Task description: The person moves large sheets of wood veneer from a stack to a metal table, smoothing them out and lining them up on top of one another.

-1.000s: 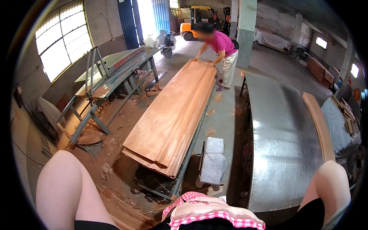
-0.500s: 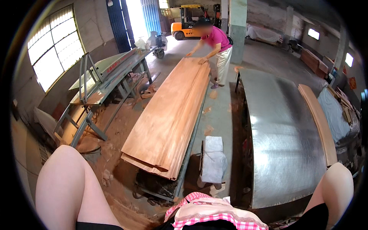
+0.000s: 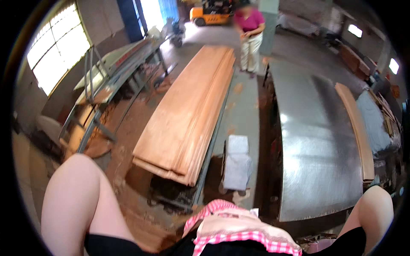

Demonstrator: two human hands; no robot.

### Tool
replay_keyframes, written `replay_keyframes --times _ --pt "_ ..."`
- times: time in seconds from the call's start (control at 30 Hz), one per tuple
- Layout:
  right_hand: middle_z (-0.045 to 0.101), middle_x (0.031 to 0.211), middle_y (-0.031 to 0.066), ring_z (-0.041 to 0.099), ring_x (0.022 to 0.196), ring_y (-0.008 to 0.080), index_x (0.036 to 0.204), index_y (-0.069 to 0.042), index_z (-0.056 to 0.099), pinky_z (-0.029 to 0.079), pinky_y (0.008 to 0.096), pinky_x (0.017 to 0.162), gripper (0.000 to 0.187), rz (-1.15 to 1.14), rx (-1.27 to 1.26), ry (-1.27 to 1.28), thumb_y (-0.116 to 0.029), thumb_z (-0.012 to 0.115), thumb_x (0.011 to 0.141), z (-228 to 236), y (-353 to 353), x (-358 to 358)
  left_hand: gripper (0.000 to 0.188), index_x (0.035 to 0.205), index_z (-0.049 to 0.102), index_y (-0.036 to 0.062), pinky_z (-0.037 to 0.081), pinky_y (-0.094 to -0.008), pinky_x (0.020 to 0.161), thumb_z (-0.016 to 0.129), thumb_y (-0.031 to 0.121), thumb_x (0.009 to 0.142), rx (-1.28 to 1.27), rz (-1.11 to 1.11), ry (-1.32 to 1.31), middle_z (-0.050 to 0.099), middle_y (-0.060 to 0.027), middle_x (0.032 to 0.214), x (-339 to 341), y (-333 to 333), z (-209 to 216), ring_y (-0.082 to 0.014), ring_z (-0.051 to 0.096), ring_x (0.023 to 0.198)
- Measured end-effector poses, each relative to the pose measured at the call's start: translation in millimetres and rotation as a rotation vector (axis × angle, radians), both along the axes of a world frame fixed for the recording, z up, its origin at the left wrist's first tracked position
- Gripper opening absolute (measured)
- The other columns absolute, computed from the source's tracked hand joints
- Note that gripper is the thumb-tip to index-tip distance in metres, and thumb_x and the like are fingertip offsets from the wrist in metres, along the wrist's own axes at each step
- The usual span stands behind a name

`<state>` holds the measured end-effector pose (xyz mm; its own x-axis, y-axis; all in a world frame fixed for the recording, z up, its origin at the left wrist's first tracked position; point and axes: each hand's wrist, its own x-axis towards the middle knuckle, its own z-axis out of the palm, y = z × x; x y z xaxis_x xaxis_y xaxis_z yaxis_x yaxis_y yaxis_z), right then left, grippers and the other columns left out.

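Neither of my hands is in view. My bent left arm (image 3: 81, 200) rises at the lower left out of a black sleeve. On the lower right my bent right arm (image 3: 373, 213) shows the same way, its lower part cut off by the frame's edge. Between them is a pink checked apron (image 3: 239, 228) on my front. Ahead lies a long stack of thin wooden sheets (image 3: 181, 115) on a low frame. To its right stands a table with a shiny metal top (image 3: 320, 162). Neither arm touches the stack or the table.
A person in a pink top (image 3: 250, 25) stands beyond the stack, hands together. A grey-covered stool-like block (image 3: 238, 164) stands between stack and table. Left is a metal-framed machine bench (image 3: 102, 94). Narrow boards (image 3: 354, 128) line the table's right edge. Behind is an orange forklift (image 3: 209, 17).
The person at the far end has let go of the sheets, straightened up and moved slightly right. My view has tilted down, so the scene sits higher. My arms stay bent.
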<state>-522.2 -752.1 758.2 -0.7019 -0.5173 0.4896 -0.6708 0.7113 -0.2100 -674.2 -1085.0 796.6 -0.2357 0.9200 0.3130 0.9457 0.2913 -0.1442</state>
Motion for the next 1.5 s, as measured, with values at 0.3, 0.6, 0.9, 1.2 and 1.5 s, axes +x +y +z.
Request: replay_keyframes --times 0.3,0.6,0.9,1.2,1.5 --pt "0.048 0.143 0.0213 0.049 0.132 0.0300 0.140 0.005 0.045 0.039 0.0409 0.110 0.045 -0.024 0.053 -0.032 -0.017 0.049 0.100 9.3 12.3 22.7 0.058 0.129 0.055 -0.0013 0.051 -0.0351 0.094 0.064 0.040 0.089 -0.017 -0.084 -0.061 0.063 -0.0181 0.117 -19.5 22.5 -23.6 -0.0239 0.062 0.108" --pt "0.049 0.143 0.0221 0.049 0.132 0.0305 0.139 0.006 0.045 0.039 0.0409 0.110 0.046 -0.216 0.091 -0.144 -0.016 0.050 0.100 22.2 46.3 81.4 0.064 0.131 0.053 -0.0023 0.050 -0.0369 0.096 0.066 0.042 0.087 0.011 -0.254 -0.073 0.062 -0.0197 0.119 -26.6 86.0 -54.8 -0.0259 0.061 0.111" --pt "0.049 0.143 0.0229 0.049 0.132 0.0310 0.139 0.007 0.045 0.040 0.0409 0.109 0.046 -0.500 0.014 -0.214 -0.015 0.051 0.099 18.9 93.7 203.8 0.069 0.132 0.052 -0.0033 0.050 -0.0387 0.097 0.068 0.044 0.084 0.022 -0.615 -0.105 0.062 -0.0213 0.121 27.8 222.1 -85.9 -0.0279 0.060 0.113" --pt "0.049 0.143 0.0237 0.049 0.132 0.0315 0.138 0.008 0.046 0.040 0.0409 0.109 0.046 -0.698 -0.120 -0.186 -0.013 0.052 0.098 -0.8 164.2 377.0 0.075 0.134 0.050 -0.0042 0.049 -0.0406 0.099 0.070 0.047 0.082 0.109 -0.969 -0.091 0.061 -0.0229 0.123 184.4 388.4 -94.3 -0.0298 0.059 0.116" --pt "0.049 0.143 0.0245 0.049 0.132 0.0319 0.138 0.009 0.046 0.040 0.0410 0.109 0.046 -0.671 -0.403 -0.131 -0.012 0.053 0.098 -25.5 245.0 506.6 0.081 0.135 0.049 -0.0052 0.049 -0.0424 0.100 0.072 0.049 0.080 0.204 -1.398 -0.146 0.060 -0.0245 0.125 379.1 545.5 -81.8 -0.0318 0.058 0.118"
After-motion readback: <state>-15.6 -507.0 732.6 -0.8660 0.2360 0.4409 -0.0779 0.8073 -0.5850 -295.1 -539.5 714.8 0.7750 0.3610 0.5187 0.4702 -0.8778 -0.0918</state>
